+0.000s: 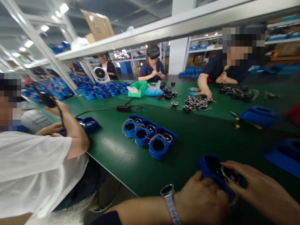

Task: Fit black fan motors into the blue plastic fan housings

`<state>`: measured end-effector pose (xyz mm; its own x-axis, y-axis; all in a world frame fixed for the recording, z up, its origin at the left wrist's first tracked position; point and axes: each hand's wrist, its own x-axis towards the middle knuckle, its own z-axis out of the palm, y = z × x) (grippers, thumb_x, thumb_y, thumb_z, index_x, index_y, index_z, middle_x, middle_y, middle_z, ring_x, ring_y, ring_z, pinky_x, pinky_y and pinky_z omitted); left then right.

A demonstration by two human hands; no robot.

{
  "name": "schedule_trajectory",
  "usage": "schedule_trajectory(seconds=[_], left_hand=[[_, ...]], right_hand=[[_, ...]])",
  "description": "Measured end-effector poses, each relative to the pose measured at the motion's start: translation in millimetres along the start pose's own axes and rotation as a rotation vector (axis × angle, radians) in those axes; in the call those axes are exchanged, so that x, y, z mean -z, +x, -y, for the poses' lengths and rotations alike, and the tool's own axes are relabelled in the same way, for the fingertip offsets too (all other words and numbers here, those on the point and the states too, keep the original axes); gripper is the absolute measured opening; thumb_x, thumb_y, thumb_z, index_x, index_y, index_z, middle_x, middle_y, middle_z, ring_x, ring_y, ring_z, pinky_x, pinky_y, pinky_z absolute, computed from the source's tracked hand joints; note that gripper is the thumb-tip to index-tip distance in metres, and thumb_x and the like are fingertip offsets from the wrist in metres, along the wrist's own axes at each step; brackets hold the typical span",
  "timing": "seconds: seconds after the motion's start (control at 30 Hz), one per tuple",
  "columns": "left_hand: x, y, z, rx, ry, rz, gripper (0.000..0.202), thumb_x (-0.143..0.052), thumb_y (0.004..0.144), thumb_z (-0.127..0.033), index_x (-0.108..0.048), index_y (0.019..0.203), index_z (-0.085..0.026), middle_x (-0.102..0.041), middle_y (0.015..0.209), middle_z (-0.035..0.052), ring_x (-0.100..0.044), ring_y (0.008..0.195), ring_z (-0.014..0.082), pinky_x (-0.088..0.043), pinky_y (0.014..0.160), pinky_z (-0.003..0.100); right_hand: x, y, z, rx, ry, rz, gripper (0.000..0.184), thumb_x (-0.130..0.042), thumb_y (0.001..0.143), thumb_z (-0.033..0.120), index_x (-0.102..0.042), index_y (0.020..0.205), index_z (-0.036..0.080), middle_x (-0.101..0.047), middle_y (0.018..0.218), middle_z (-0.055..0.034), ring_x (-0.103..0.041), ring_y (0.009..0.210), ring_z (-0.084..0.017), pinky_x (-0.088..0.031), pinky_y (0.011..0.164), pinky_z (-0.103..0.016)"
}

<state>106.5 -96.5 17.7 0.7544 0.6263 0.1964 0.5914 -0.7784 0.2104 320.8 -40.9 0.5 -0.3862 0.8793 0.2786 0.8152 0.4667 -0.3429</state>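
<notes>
At the lower right, my left hand (201, 197), with a watch on its wrist, is wrapped round a blue plastic housing (208, 164). My right hand (255, 184) pinches a small black motor with a silvery face (231, 175) at the housing's open side. How far the motor sits inside cannot be made out, as motion blurs this part. Left of my hands, three blue housings (158, 148) stand side by side on the green table, each with a motor and thin coloured wires on it.
A co-worker in a white shirt (35, 168) sits at left with a black tool (48, 100). Across the table (112, 140), another person's hand (206, 93) touches a cluster of motors (194, 103). Yellow-handled cutters (237, 122), blue housings (257, 116) and a green bin (138, 89) lie around.
</notes>
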Motion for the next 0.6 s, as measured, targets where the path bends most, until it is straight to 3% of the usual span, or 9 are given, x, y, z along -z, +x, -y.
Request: schedule_trajectory(seconds=[0.1, 0.2, 0.47, 0.6], left_hand=[[4.0, 2, -1, 0.012, -0.065, -0.031, 0.017, -0.043, 0.094, -0.026, -0.052, 0.096, -0.012, -0.064, 0.095, 0.0077, -0.059, 0.093, 0.0202, -0.040, 0.092, 0.039], [5.4, 1, -2, 0.020, -0.104, -0.022, 0.015, -0.041, 0.095, -0.025, -0.052, 0.094, -0.014, -0.063, 0.093, 0.0068, -0.058, 0.093, 0.0209, -0.040, 0.092, 0.039], [3.6, 1, -7, 0.027, -0.081, -0.030, 0.015, -0.041, 0.094, -0.025, -0.051, 0.091, -0.015, -0.063, 0.089, 0.0067, -0.059, 0.088, 0.0218, -0.041, 0.090, 0.042], [4.0, 3, -8, 0.012, -0.071, -0.031, 0.011, -0.045, 0.091, -0.023, -0.051, 0.089, -0.015, -0.063, 0.087, 0.0067, -0.058, 0.086, 0.0216, -0.041, 0.090, 0.041]], right_hand=[[21, 5, 24, -0.009, -0.078, 0.113, 0.034, -0.050, 0.077, 0.036, -0.064, 0.105, 0.023, -0.067, 0.106, -0.0089, -0.063, 0.095, -0.028, -0.052, 0.083, -0.043], [30, 9, 35, -0.037, -0.092, 0.155, 0.033, -0.049, 0.077, 0.031, -0.064, 0.105, 0.022, -0.066, 0.105, -0.0075, -0.063, 0.094, -0.025, -0.054, 0.080, -0.040], [32, 3, 36, -0.049, -0.139, 0.162, 0.032, -0.050, 0.078, 0.029, -0.064, 0.105, 0.022, -0.065, 0.107, -0.0086, -0.063, 0.093, -0.027, -0.055, 0.077, -0.043], [29, 5, 39, -0.060, -0.183, 0.225, 0.034, -0.050, 0.079, 0.028, -0.064, 0.108, 0.020, -0.065, 0.110, -0.0092, -0.062, 0.097, -0.028, -0.056, 0.077, -0.045]])
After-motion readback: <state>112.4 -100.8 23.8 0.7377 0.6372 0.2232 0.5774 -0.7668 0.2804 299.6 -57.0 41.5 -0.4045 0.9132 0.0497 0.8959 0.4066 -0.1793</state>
